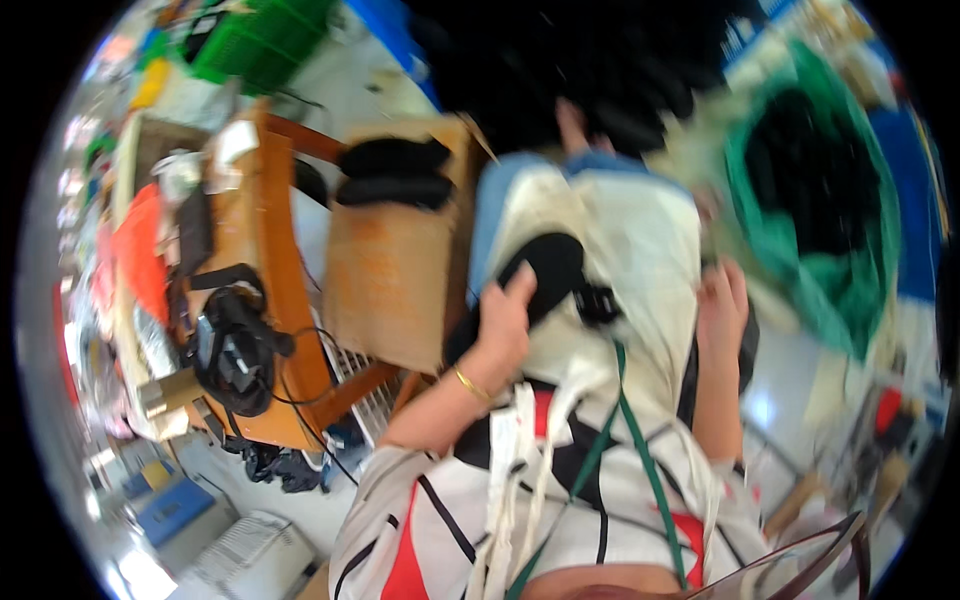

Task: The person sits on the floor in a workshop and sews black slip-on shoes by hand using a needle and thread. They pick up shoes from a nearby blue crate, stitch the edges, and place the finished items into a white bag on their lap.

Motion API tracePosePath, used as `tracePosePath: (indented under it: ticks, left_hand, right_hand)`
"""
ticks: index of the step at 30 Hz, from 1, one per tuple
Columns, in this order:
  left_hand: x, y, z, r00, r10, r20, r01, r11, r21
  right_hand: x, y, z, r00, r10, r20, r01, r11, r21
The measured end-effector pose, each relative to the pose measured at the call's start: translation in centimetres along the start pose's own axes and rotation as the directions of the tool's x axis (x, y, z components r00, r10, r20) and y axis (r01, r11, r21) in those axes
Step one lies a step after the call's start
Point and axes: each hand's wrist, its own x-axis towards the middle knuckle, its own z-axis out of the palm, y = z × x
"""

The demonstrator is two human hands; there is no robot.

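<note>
My left hand (508,318) is closed on a flat black rounded piece (552,268), shaped like a shoe sole, with the thumb lying on its upper face. It lies over the pale apron (640,250) covering my lap. Beside it rests a small black object (598,304) at the end of a green cord (622,385); its kind is too blurred to make out. My right hand (722,300) is at the right edge of my lap, its fingers loosely bent and slightly apart. Nothing shows between them.
Two black oblong pieces (395,172) lie on a cardboard box (390,270) to the left. Past it stands a wooden table (290,400) with a black device (235,345) and cables. A green sack (860,325) of black pieces stands right. Black material (570,60) is heaped ahead.
</note>
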Motion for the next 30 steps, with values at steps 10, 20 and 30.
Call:
tracePosePath:
  ticks: [10, 20, 30]
  left_hand:
    - [0.0, -1.0, -1.1, 0.992, -0.118, 0.053, 0.123, 0.986, -0.112]
    - [-0.9, 0.2, -0.3, 0.974, -0.189, 0.127, 0.202, 0.974, -0.104]
    - [-0.9, 0.4, 0.0, 0.976, -0.188, 0.109, 0.199, 0.975, -0.099]
  right_hand:
    - [-4.9, 2.1, 7.9, 0.805, 0.423, 0.416, -0.218, 0.863, -0.455]
    - [-4.9, 4.0, 10.9, 0.731, 0.354, 0.583, 0.165, 0.738, -0.655]
    - [-4.8, 4.4, 11.0, 0.734, 0.353, 0.580, 0.171, 0.730, -0.662]
